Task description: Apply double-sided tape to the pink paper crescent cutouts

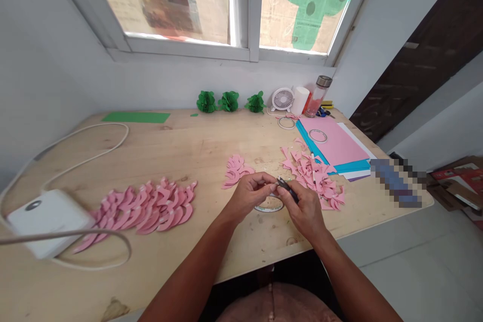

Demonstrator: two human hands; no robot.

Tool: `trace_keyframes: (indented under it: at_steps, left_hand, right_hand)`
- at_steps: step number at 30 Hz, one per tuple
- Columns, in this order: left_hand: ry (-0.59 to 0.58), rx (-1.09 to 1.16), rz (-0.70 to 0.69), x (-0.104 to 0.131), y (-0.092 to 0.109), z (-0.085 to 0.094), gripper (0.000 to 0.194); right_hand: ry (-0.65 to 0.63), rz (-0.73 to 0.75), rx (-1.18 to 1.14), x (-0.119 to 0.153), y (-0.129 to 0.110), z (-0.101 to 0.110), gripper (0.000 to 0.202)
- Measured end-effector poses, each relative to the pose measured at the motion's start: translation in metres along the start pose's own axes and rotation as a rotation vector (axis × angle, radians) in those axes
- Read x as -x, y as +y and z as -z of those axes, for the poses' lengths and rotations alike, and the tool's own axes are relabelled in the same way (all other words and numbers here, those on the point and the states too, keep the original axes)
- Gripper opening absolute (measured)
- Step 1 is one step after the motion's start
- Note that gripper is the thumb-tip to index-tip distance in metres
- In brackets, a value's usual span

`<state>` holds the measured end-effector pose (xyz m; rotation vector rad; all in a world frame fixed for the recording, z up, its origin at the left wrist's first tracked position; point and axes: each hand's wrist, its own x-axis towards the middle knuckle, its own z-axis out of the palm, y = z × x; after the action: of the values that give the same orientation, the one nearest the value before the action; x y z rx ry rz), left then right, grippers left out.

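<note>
My right hand is closed around a small dark tool with a pointed end, whose exact kind I cannot make out. Its tip reaches the fingers of my left hand, which are pinched together; whatever they hold is hidden. Below both hands a thin tape roll lies on the table, partly covered. Just beyond my left hand sits a small pile of curved pink paper pieces. Jagged pink paper scraps are heaped beside and beyond my right hand.
Many curved pink pieces lie in rows at left, near a white device with looping cables. Green paper balls, a small fan and a glass bottle line the wall. Coloured sheets are stacked at right.
</note>
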<state>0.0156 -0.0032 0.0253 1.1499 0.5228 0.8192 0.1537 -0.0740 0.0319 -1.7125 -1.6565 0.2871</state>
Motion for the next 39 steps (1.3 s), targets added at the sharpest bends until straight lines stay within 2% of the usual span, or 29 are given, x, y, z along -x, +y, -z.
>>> trace_keyframes:
  at_steps: [16, 26, 39]
  left_hand:
    - [0.001, -0.022, 0.011, -0.0005, -0.002, 0.0029, 0.019]
    - [-0.024, -0.078, 0.014, -0.0006, -0.0038, 0.0054, 0.023]
    - [0.023, -0.051, 0.044, 0.0006, 0.0024, -0.0014, 0.024]
  right_hand:
    - [0.028, -0.014, 0.027, -0.0023, -0.0008, 0.0008, 0.032]
    - [-0.028, 0.012, 0.027, -0.0038, -0.0022, -0.0008, 0.034]
    - [-0.029, 0.03, 0.016, -0.0039, -0.0035, -0.0028, 0.031]
